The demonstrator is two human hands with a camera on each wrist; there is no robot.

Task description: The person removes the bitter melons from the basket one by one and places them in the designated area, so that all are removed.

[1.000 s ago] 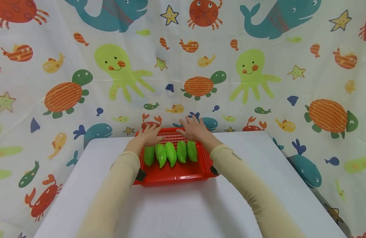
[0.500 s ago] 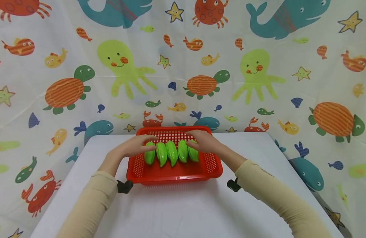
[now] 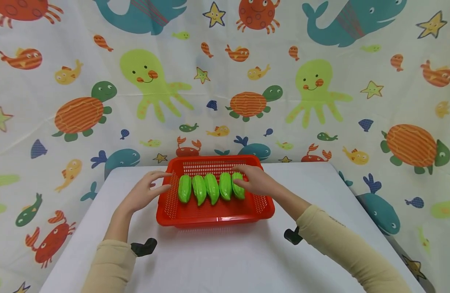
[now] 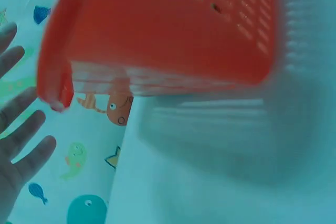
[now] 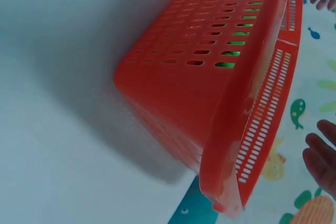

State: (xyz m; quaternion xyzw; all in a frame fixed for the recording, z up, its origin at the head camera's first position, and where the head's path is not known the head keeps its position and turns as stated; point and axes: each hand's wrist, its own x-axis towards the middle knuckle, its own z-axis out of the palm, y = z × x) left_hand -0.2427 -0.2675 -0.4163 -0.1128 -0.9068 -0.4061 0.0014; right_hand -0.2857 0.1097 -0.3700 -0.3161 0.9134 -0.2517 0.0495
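A red plastic basket [image 3: 215,219] with slotted walls sits on the white table. Inside it, several glossy green vegetables [image 3: 211,189], plump, ribbed and pointed like peppers, lie side by side in a row. My left hand [image 3: 146,193] is beside the basket's left rim, fingers and thumb spread apart, holding nothing. Over the right part of the basket hovers my right hand [image 3: 257,181], relaxed, its thumb overlapping the rightmost green vegetable in the head view. Spread fingers [image 4: 34,153] show beyond the rim in the left wrist view.
The white table [image 3: 217,264] reaches around the basket on all sides. Behind it hangs a white curtain [image 3: 217,101] printed with sea animals. Dark wrist cameras [image 3: 144,247] stick out from the inner sides of both cuffs.
Both hands have drawn back and apart from over the basket's far side. The left has moved left past the rim, the right a little right. The green vegetables stay in their row.
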